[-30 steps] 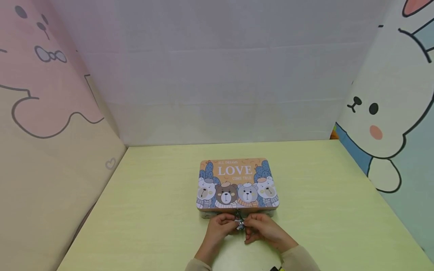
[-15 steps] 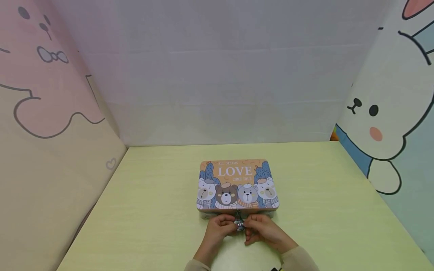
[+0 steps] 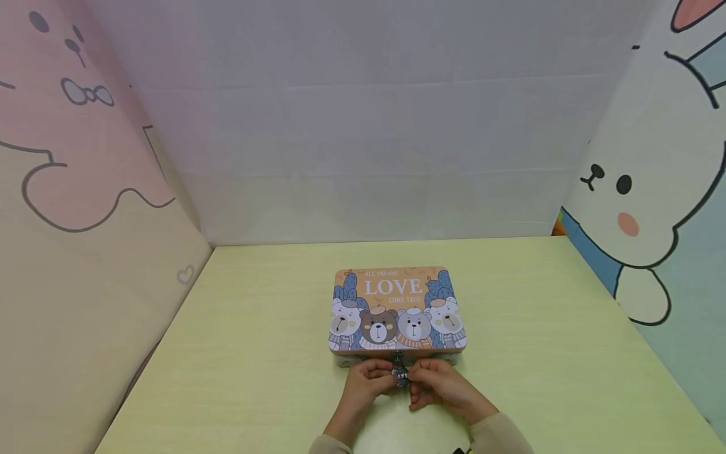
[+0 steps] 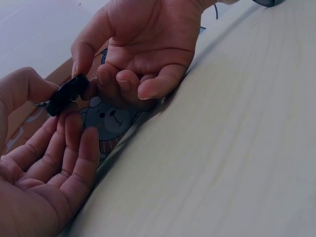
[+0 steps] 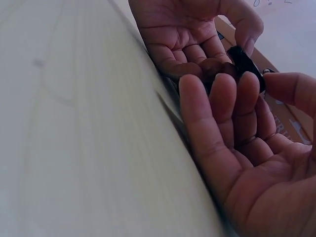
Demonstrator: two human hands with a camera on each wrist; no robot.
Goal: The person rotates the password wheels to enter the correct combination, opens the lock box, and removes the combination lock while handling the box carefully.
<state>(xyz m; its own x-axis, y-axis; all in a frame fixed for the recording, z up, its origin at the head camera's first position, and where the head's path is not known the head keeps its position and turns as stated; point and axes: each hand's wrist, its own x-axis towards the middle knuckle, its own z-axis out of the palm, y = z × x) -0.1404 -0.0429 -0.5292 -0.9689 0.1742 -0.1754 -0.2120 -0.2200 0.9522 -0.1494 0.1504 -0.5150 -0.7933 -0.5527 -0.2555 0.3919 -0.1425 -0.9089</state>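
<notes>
A tin box (image 3: 397, 290) with bears and the word LOVE on its lid lies closed on the table. At the clasp on its front side is a small padlock (image 3: 400, 376), with a row of shiny wheels in the head view; it looks dark in the left wrist view (image 4: 61, 98). My left hand (image 3: 365, 386) pinches the padlock from the left between thumb and fingertips. From the other side my right hand (image 3: 448, 389) pinches it too, its lower fingers loosely curled (image 5: 197, 106). Fingers cover part of the padlock, and the wheels' marks are too small to read.
The pale yellow-green table (image 3: 255, 353) extends around the box. A plain white sheet (image 3: 374, 126) hangs behind it, and printed cartoon panels (image 3: 635, 208) stand at both sides. A small dark object (image 3: 460, 451) shows at the bottom edge by the right sleeve.
The padlock has tilted slightly between my fingers and its face looks darker now. Both hands and the box stay in nearly the same place.
</notes>
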